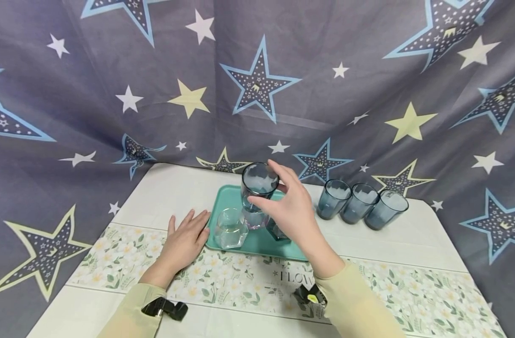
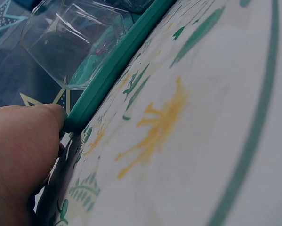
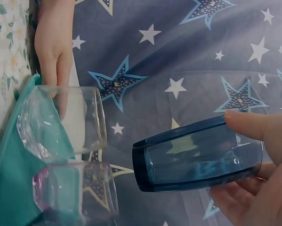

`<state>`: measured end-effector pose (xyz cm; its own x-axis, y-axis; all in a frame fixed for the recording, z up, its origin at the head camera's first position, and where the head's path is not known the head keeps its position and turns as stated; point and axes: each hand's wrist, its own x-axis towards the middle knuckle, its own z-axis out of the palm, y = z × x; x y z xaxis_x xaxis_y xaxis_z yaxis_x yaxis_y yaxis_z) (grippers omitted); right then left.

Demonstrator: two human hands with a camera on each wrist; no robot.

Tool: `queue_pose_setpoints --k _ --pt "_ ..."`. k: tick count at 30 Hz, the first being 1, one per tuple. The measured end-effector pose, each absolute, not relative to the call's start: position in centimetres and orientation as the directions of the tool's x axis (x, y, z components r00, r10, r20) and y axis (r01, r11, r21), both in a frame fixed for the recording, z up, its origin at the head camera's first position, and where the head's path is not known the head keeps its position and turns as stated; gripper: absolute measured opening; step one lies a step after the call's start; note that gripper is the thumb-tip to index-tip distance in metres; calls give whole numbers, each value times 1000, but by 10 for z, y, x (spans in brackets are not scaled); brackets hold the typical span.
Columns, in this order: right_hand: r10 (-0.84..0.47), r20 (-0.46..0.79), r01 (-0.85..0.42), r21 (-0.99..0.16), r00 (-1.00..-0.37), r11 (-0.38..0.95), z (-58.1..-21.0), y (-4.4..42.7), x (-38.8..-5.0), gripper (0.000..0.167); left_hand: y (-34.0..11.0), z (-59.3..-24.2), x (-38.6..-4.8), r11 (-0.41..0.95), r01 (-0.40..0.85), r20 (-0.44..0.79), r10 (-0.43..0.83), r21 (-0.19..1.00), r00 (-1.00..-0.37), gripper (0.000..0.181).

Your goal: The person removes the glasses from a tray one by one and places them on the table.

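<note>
A blue-tinted glass [image 1: 259,180] is held by my right hand [image 1: 294,213] above the teal tray [image 1: 229,195]. In the right wrist view, the thumb lies on one side of this blue glass [image 3: 192,157] and fingers on the other. On the tray stand a clear glass [image 1: 230,231], a pinkish clear glass [image 1: 255,220] and a darker glass [image 1: 277,231], the last partly hidden by my right hand. My left hand [image 1: 184,241] lies on the table with fingers extended, touching the tray's left edge. The left wrist view shows its thumb [image 2: 51,115] against the tray's corner.
Three blue-tinted glasses, a left one [image 1: 333,199], a middle one [image 1: 359,203] and a right one [image 1: 386,210], stand close together right of the tray. A floral strip [image 1: 223,277] crosses the white table. Behind hangs a star-patterned curtain [image 1: 257,131].
</note>
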<state>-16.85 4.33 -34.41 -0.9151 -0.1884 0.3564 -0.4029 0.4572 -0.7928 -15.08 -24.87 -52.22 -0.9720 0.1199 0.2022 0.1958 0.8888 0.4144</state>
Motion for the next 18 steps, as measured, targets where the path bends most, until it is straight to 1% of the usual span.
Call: queue_pose_setpoints --k 8,18 --pt "-161 361 -393 -794 -919 463 -343 67 -159 91 -249 -524 -150 888 197 204 120 415 -971 53" --pt "-156 339 -372 -811 -928 451 -348 78 -153 91 -248 -524 -150 888 192 201 116 417 -973 53"
